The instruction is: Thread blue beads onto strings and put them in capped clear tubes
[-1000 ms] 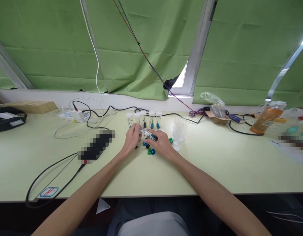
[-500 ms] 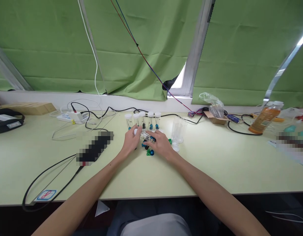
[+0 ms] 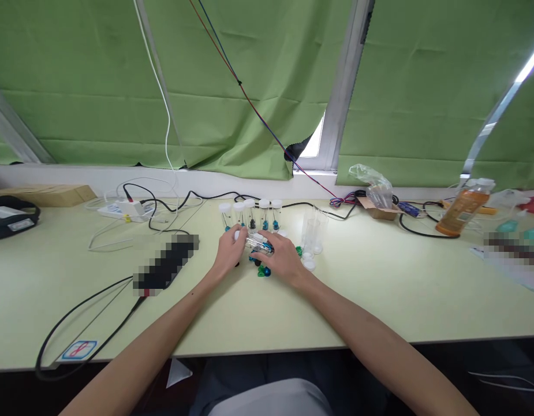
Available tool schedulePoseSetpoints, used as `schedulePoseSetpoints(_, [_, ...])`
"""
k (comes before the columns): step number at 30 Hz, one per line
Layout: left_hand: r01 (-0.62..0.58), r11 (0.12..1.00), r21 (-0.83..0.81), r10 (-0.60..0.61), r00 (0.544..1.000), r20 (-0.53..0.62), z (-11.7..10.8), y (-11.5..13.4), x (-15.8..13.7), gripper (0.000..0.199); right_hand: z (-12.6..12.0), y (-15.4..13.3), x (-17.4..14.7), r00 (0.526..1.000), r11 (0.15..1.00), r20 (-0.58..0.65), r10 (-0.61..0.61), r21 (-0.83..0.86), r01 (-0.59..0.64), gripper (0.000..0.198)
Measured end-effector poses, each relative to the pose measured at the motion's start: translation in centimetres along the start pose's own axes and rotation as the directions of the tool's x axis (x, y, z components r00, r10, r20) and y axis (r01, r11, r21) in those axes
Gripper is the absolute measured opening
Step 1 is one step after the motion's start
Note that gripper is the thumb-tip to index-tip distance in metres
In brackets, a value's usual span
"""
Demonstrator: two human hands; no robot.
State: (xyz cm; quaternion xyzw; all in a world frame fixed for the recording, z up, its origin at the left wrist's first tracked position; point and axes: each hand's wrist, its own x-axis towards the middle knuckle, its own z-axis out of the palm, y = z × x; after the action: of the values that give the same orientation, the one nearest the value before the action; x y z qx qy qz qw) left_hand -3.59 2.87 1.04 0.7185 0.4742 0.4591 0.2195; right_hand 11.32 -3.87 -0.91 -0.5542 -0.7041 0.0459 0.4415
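Observation:
A clear plastic tube (image 3: 256,244) with a white cap lies sideways between my two hands, something blue inside its right end. My left hand (image 3: 229,249) is closed around the capped end. Curled round the other end, my right hand (image 3: 284,260) holds the tube between thumb and fingers. Just behind stand several capped clear tubes (image 3: 264,215) in a row, each with thin metal pins and a blue or dark piece inside. Below the hands lie small green pieces (image 3: 261,271), a blue piece (image 3: 267,271) and dark ones, partly hidden.
Clear tubes without caps (image 3: 310,234) stand to the right, with loose white caps (image 3: 309,264) near them. A black device (image 3: 167,263) with a cable lies on the left. Farther right are a small cardboard box (image 3: 379,212) and a tilted bottle (image 3: 463,211) of amber liquid.
The tube between my hands shows more plainly, and my right fingers have shifted slightly along it. The view has moved a little; the other things stay where they were.

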Motion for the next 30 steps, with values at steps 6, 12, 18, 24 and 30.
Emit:
schedulePoseSetpoints(6, [-0.001,0.999,-0.050,0.004,0.998,0.064,-0.03,-0.22,-0.07,0.028,0.22,0.03,-0.19,1.000,0.999,0.006,-0.026,-0.029,0.027,0.043])
schedulePoseSetpoints(12, [-0.006,0.998,-0.070,0.013,0.995,0.098,0.00,-0.15,-0.32,0.024,0.31,0.21,-0.36,0.999,0.998,0.003,-0.051,-0.043,0.051,0.037])
schedulePoseSetpoints(18, [0.003,0.997,-0.071,0.006,0.991,0.133,0.04,-0.40,-0.38,0.023,0.34,0.28,-0.42,0.999,0.998,0.014,-0.052,-0.035,0.053,0.034])
schedulePoseSetpoints(24, [-0.002,0.998,-0.068,0.012,0.989,0.150,-0.06,-0.56,-0.26,0.020,0.33,0.30,-0.50,0.998,0.998,0.008,-0.059,-0.017,0.059,0.033])
schedulePoseSetpoints(30, [-0.014,0.999,-0.044,0.020,0.988,0.153,-0.15,-0.36,-0.34,0.020,0.25,0.25,-0.51,0.998,0.998,0.018,-0.067,0.003,0.067,0.036])
